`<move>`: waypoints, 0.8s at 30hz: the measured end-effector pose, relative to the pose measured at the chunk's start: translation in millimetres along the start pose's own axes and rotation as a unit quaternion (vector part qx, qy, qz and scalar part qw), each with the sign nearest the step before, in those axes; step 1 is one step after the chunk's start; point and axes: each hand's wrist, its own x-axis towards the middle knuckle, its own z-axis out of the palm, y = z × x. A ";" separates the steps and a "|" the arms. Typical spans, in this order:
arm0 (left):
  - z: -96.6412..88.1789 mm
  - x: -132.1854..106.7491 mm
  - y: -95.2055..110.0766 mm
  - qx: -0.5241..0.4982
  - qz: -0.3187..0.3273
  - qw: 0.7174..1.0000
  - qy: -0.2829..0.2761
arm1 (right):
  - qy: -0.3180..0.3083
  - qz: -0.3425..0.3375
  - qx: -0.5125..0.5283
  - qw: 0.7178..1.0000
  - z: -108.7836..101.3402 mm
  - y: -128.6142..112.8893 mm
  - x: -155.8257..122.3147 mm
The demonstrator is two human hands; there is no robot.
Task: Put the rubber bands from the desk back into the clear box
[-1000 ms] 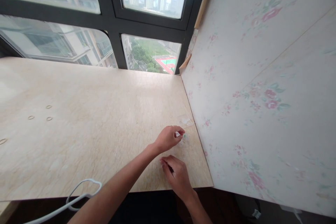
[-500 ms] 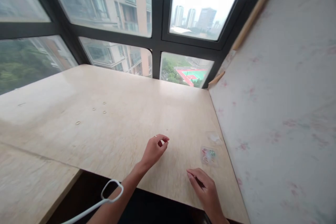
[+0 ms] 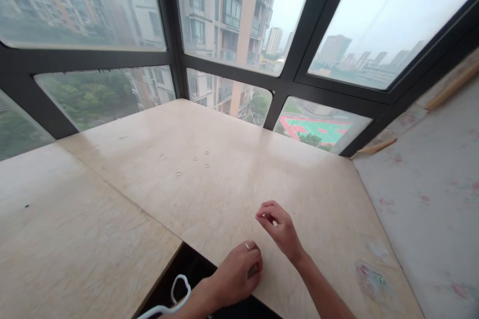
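My left hand (image 3: 239, 271), a ring on one finger, rests at the front edge of the beige tabletop (image 3: 239, 179) with its fingers curled in; what they hold, if anything, is hidden. Just beyond it my right hand (image 3: 279, 227) hovers over the tabletop with thumb and fingertips pinched together, and nothing shows between them. Several small thin rings (image 3: 194, 158) lie on the tabletop farther back, well away from both hands. A small clear bag of coloured clips (image 3: 370, 276) lies near the table's right edge, to the right of my right forearm.
A second clear bag (image 3: 376, 249) lies just behind the first. A floral-patterned board (image 3: 430, 199) borders the table on the right. A second beige board (image 3: 75, 239) adjoins on the left. A white cable loop (image 3: 179, 294) hangs below the front edge. Dark-framed windows (image 3: 175, 60) stand behind.
The view has swung left and up. My left hand has left the clip bag and drawn back to the front edge. My right hand has reached forward past it.
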 end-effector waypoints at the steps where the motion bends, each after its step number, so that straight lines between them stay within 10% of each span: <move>1: -1.9 -2.4 -2.8 -0.010 0.009 1.000 -0.002 | -0.012 -0.003 0.003 1.000 12.2 1.1 16.2; 13: 32.7 -2.7 -47.6 0.065 0.151 0.986 0.003 | -0.150 -0.039 -0.211 0.965 137.2 35.5 187.9; 24: 29.5 -2.6 -40.8 0.065 0.146 0.987 0.018 | -0.365 -0.152 -0.419 0.817 156.1 38.4 239.3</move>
